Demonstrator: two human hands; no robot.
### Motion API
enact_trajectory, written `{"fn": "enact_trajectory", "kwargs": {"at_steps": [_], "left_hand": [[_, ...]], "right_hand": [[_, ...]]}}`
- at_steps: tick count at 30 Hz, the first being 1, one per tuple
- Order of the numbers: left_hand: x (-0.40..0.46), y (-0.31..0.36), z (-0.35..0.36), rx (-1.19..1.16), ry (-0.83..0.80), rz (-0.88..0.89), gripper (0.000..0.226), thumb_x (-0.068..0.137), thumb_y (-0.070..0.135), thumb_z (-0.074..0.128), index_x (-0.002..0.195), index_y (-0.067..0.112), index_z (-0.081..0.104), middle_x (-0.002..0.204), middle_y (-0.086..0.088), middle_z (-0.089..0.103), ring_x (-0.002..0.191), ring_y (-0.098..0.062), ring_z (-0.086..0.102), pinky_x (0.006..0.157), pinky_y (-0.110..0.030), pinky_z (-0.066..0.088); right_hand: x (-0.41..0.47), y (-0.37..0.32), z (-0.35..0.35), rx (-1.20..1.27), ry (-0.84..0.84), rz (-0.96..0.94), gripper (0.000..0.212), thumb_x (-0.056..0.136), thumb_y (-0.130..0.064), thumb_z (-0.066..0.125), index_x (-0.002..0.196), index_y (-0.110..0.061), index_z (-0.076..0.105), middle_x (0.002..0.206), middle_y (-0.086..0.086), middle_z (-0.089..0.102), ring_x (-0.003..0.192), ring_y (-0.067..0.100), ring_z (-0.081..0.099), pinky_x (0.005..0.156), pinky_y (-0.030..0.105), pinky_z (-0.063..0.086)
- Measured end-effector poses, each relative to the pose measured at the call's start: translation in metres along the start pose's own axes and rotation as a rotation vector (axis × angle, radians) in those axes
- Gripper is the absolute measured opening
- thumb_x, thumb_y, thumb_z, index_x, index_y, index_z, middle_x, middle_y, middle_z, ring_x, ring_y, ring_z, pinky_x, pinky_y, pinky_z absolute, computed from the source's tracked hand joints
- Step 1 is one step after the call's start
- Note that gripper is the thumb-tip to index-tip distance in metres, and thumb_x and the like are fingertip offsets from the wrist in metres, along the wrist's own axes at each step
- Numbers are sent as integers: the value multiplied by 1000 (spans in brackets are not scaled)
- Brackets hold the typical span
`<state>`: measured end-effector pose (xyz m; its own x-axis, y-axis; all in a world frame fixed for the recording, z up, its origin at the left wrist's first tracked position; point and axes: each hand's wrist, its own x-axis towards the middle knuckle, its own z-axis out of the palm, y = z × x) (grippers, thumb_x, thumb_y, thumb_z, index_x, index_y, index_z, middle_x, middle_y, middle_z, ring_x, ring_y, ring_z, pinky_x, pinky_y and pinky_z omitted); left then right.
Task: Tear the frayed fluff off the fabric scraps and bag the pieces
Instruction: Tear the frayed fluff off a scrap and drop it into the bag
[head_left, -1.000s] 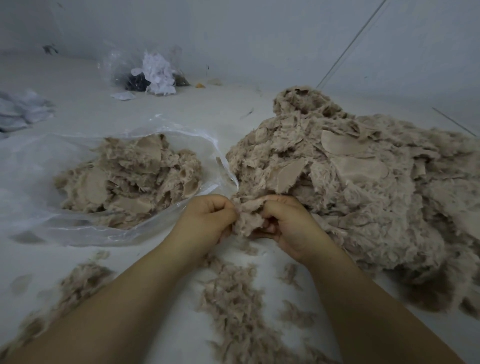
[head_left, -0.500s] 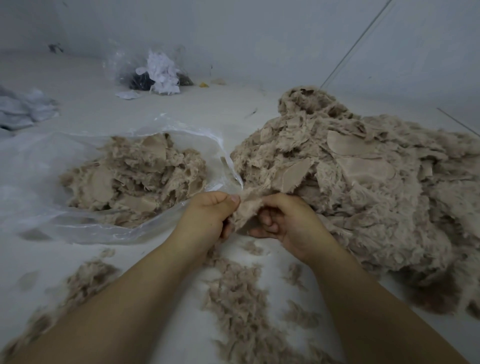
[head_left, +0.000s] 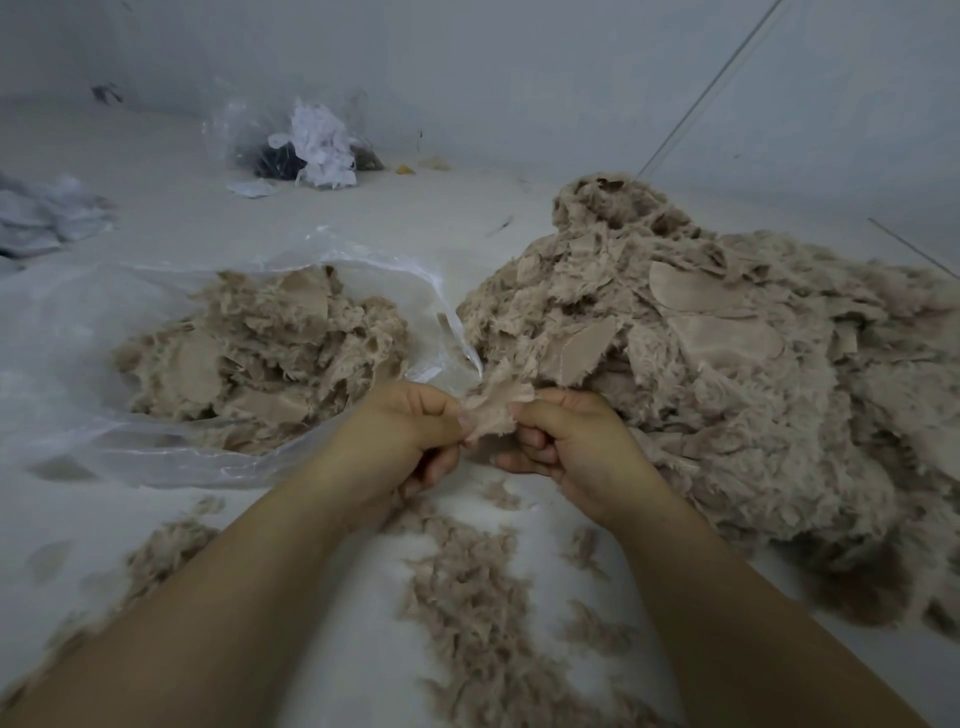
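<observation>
A small beige fabric scrap (head_left: 493, 410) with fuzzy edges is stretched between my two hands at the centre. My left hand (head_left: 405, 436) pinches its left edge and my right hand (head_left: 571, 441) pinches its right edge. To the left lies an open clear plastic bag (head_left: 83, 322) holding a heap of bagged beige pieces (head_left: 260, 358). A big pile of fluffy beige scraps (head_left: 727, 374) fills the right side. Torn fluff (head_left: 467, 597) is strewn on the white surface under my forearms.
At the back stands another clear bag (head_left: 301, 140) with white and dark scraps. A crumpled white-grey cloth (head_left: 41, 218) lies at the far left. A white wall runs behind and to the right of the big pile.
My hands have drawn slightly apart, and the scrap between them has been turned and spread wider. The view has shifted a little.
</observation>
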<state>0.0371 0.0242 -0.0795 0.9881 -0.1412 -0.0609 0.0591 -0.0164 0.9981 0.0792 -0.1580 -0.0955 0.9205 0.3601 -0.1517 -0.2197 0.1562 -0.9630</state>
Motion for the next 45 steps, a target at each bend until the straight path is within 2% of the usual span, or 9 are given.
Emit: {"fn": "enact_trajectory", "kwargs": {"at_steps": [7, 10, 13, 19, 24, 26, 29, 33, 45], "left_hand": [[3, -2, -12, -42, 145, 42, 35, 87, 3, 45, 57, 6, 62, 37, -12, 39, 28, -16, 22, 37, -15, 19], [2, -1, -12, 2, 93, 38, 29, 80, 28, 69, 63, 5, 64, 41, -13, 41, 31, -17, 25, 37, -17, 20], [1, -5, -1, 149, 5, 1, 59, 74, 58, 74, 65, 1, 59, 44, -7, 45, 32, -15, 28, 36, -17, 23], [5, -5, 1, -67, 62, 78, 42, 97, 9, 53, 55, 12, 59, 43, -9, 45, 30, -16, 28, 36, -19, 21], [17, 4, -13, -546, 290, 303, 13, 101, 8, 49, 108, 7, 59, 94, -15, 70, 63, -25, 63, 51, -31, 49], [16, 0, -3, -289, 330, 235, 14, 98, 6, 55, 109, 4, 63, 87, -10, 71, 58, -22, 60, 48, -30, 47], [15, 0, 20, 126, 283, 239, 12, 92, 13, 67, 81, 11, 72, 59, 0, 64, 45, -13, 53, 40, -22, 40], [27, 19, 41, 364, 338, 259, 21, 82, 36, 77, 83, 18, 68, 65, 3, 65, 48, -2, 57, 46, -22, 47], [37, 17, 50, 459, 278, 201, 27, 98, 16, 54, 71, 16, 56, 50, 8, 61, 42, 1, 54, 41, -10, 37]], "right_hand": [[0, 0, -2, 79, 32, 25, 46, 94, -5, 53, 51, -19, 57, 45, -2, 39, 35, 8, 31, 63, 34, 59], [0, -1, -1, 55, 32, 9, 29, 93, -3, 53, 65, -10, 56, 44, -2, 39, 35, 7, 33, 63, 33, 59], [-1, -1, 2, 44, 9, -4, 30, 93, -3, 56, 63, -9, 58, 44, -1, 40, 36, 7, 38, 62, 31, 58], [-3, -3, 0, 3, -7, -10, 39, 94, -7, 55, 57, -14, 67, 46, -2, 41, 38, 7, 40, 65, 31, 59], [-1, -2, 0, -1, -18, -3, 35, 95, -8, 52, 63, -10, 68, 48, -1, 42, 39, 9, 33, 66, 32, 58], [-1, -2, -1, -1, -34, -3, 39, 97, -11, 51, 62, -11, 68, 47, -1, 41, 38, 9, 34, 66, 33, 58], [0, -1, -1, 14, -38, -2, 36, 92, -23, 55, 59, -13, 68, 46, -1, 40, 38, 9, 34, 65, 35, 57], [1, -3, -3, 58, -32, 9, 29, 76, -31, 57, 61, -9, 67, 47, 4, 40, 39, 12, 32, 62, 36, 56], [-3, -4, 1, 138, 6, -5, 54, 74, -63, 60, 63, -10, 64, 47, 2, 39, 37, 8, 40, 57, 32, 55]]}}
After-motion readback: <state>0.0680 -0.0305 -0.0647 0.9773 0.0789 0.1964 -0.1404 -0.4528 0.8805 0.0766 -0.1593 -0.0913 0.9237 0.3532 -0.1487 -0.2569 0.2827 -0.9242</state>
